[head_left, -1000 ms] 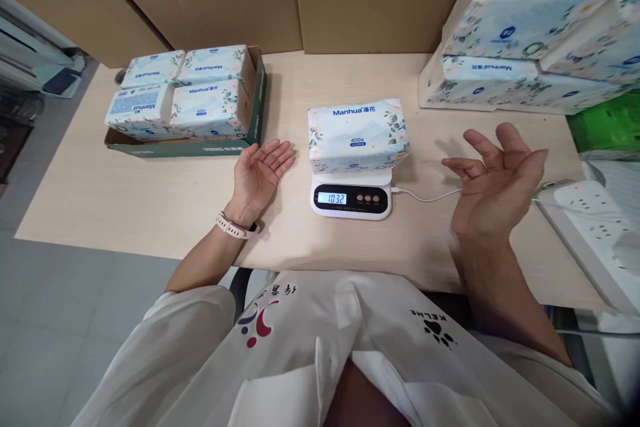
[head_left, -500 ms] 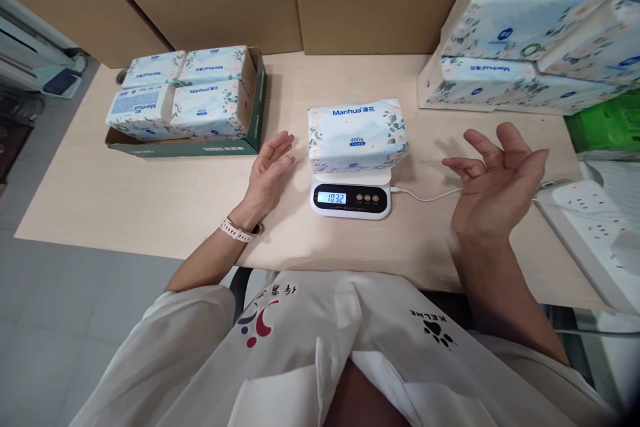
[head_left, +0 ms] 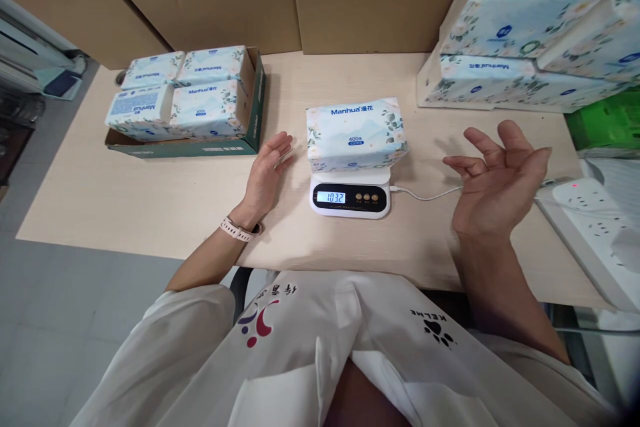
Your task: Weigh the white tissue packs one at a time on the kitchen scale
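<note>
A pale blue floral tissue pack (head_left: pixel 356 135) rests on a white digital scale (head_left: pixel 324 208) whose lit display appears to read 103.2. My left hand (head_left: pixel 265 177) lies to the left of the pack, apart from it, with its fingers stretched out and nothing in them. On the other side, my right hand (head_left: pixel 495 180) is held palm up above the table, fingers spread, holding nothing. A white cable (head_left: pixel 425 197) runs from the scale's right side and passes behind my right hand.
At the left, a green cardboard tray (head_left: pixel 200 148) holds several tissue packs. More tissue packs (head_left: pixel 520 10) are stacked at the back right beside a green container (head_left: pixel 600 123). A white power strip (head_left: pixel 580 227) lies at the right edge. Cardboard boxes (head_left: pixel 200 0) line the table's back.
My left thumb has shifted slightly against the fingers. Otherwise the hands, the tissue pack and the scale stay in place; the view has moved a little.
</note>
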`<state>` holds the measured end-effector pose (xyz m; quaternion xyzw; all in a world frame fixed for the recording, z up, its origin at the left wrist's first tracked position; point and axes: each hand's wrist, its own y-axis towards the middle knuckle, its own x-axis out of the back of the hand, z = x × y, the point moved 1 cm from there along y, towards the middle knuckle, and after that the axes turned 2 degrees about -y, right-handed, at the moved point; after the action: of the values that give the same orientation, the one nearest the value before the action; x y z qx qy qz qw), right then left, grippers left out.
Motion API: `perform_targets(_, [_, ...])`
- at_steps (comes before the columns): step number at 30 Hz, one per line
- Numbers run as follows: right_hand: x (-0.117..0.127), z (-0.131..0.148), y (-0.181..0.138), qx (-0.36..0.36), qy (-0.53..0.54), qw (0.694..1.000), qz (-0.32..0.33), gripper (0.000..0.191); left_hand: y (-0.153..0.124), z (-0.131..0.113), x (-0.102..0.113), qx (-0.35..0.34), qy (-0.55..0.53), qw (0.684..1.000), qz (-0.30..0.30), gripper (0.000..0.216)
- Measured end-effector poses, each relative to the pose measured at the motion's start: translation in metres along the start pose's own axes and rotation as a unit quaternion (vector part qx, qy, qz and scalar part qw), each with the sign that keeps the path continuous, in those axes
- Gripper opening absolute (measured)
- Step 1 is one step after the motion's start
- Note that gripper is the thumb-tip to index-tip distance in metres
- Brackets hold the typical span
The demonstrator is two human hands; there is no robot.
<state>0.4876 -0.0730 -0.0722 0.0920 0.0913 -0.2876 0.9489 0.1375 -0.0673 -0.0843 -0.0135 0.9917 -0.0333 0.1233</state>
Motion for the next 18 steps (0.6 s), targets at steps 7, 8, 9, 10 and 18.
perform_targets(7, [0.0023,-0.0013,-0.0006,0.021,-0.01,1.0,0.012,0.065,-0.0005,-0.0007,-0.0003,0.002,0.0,1.0,0.001,0.065])
perform_targets(8, [0.0027,-0.0017,-0.0006,0.022,-0.018,1.0,0.013,0.067,-0.0004,-0.0006,-0.0001,0.002,0.002,1.0,0.001,0.064])
perform_targets(9, [0.0031,-0.0022,-0.0006,0.022,-0.026,0.999,0.014,0.068,-0.0003,-0.0004,0.0001,0.001,0.004,1.0,0.001,0.062])
perform_targets(10, [0.0036,-0.0025,-0.0004,0.022,-0.034,0.999,0.016,0.069,-0.0001,-0.0001,0.0004,0.001,0.005,1.0,0.0,0.06])
perform_targets(18, [0.0037,0.0003,-0.0029,0.001,-0.093,0.993,0.069,0.079,-0.0025,-0.0001,-0.0002,-0.014,0.022,0.999,0.017,0.061])
